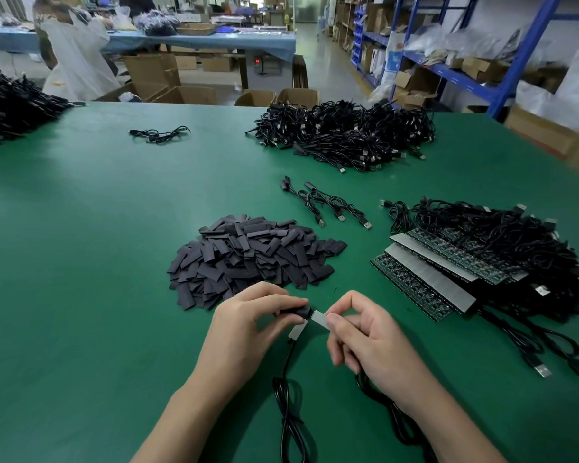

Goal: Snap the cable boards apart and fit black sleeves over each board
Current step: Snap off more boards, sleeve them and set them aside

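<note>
At the near edge of the green table [81,228], we are in the middle of one sleeving step. Our left hand [248,325] has its fingers curled round a black sleeve [293,312], pinching it. Our right hand [365,342] clamps thumb and forefinger on a white-backed board [320,319]. The sleeve's mouth meets the board's end, and we judge it barely started over it.

A second board [297,330] hangs just below between the hands, its cable trailing toward us. We cannot tell which fingers carry it.

Three cables [328,205] lie beyond the pile of sleeves [248,255] with dark covered ends, so we take those as finished. The big heap of cables [345,135] farther back may be finished too, though it is too small to be sure.

Plenty is left. Several unsnapped panels [425,279] are stacked to the right with their cables attached, and the sleeve pile is large.
</note>
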Tool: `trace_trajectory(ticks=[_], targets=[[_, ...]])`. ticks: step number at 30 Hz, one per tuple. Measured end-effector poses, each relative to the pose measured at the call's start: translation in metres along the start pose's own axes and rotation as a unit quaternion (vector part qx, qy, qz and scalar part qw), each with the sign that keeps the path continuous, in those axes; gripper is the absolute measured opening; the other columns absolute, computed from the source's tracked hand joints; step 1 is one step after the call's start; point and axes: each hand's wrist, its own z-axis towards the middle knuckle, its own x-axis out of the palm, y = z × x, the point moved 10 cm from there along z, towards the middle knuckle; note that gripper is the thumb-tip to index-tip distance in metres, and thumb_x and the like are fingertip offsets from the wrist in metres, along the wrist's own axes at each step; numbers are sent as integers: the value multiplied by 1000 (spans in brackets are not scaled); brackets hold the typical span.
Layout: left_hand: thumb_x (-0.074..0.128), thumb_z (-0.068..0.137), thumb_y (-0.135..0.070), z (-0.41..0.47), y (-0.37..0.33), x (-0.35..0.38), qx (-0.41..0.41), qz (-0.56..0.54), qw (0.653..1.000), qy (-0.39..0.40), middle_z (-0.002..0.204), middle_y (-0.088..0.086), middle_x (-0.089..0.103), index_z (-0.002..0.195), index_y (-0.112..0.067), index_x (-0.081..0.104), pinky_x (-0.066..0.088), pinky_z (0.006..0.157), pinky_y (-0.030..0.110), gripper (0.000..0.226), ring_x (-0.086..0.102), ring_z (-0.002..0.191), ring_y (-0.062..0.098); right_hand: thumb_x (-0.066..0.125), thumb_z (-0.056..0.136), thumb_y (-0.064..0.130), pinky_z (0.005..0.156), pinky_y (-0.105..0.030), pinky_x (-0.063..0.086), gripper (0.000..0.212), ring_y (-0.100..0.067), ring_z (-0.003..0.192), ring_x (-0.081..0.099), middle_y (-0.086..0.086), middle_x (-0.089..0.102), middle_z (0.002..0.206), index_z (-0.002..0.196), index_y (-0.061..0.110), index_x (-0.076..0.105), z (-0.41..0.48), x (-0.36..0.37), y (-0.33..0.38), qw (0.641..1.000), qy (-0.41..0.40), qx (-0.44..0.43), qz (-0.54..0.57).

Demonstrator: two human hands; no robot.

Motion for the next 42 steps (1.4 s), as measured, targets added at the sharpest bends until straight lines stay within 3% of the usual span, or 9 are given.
trace_trajectory(ticks=[7,16,26,30,34,39,42], targets=[[75,86,-35,-1,-3,6,15,28,999,23,101,-25,66,106,-31,81,48,81,11,21,65,91,-5,55,106,18,49,-26,37,26,-15,47,43,-7,67,62,83,31,56,-1,1,-2,1000,6,7,-13],[74,89,-32,-3,-4,15,36,21,997,72,104,-20,64,112,-29,79,53,83,18,23,65,92,-1,56,93,38,50,-24,37,12,-14,47,44,-5,67,62,83,30,56,1,-5,-9,1000,-19,18,2],[73,88,-38,-3,-5,17,20,11,997,78,98,-16,65,111,-26,80,50,82,15,27,64,90,0,54,93,39,50,-23,37,12,-14,47,45,-4,67,62,84,30,55,2,-4,-12,1000,-21,19,-1],[74,88,-37,-4,-7,20,22,8,996,85,97,-15,65,111,-27,80,53,80,21,25,65,90,2,52,95,40,54,-25,40,14,-16,49,49,-7,70,67,84,32,54,1,4,-12,1000,-2,22,-2],[75,90,-36,-4,-8,17,24,19,997,67,98,-19,63,112,-29,79,52,79,19,23,65,90,1,54,96,40,57,-26,46,22,-20,56,60,-12,76,79,100,18,55,1,1,-9,999,6,28,28],[75,89,-36,-3,-5,12,21,28,998,50,99,-21,62,112,-31,79,53,76,22,23,65,87,1,59,104,20,59,-27,49,15,-19,60,63,-10,77,81,96,8,60,0,-11,-13,999,-12,42,-17],[73,90,-38,-3,-6,13,25,29,998,56,100,-21,62,112,-31,78,53,76,22,24,65,87,2,62,103,18,58,-25,48,17,-16,57,61,-9,75,75,88,10,64,0,-15,-15,998,-19,49,-35]])
